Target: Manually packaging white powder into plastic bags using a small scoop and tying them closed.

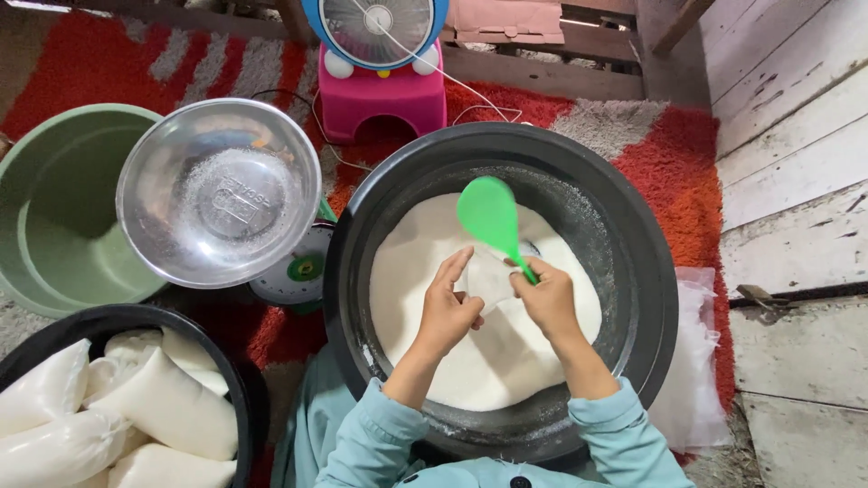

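Note:
A large black basin [633, 271] in front of me holds a heap of white granular powder [488, 361]. My right hand [549, 298] grips the handle of a green plastic scoop [489, 214], its bowl raised over the powder. My left hand [446, 307] pinches the mouth of a small clear plastic bag [488, 277] held between both hands above the heap. Light blue sleeves cover both my arms.
A steel bowl [220, 190] rests on a kitchen scale [298, 271] to the left, beside a green bucket [54, 226]. A black tub [237, 380] at lower left holds several filled white bags [167, 407]. A small fan on a pink stool [382, 63] stands behind. Clear plastic bags [696, 361] lie right.

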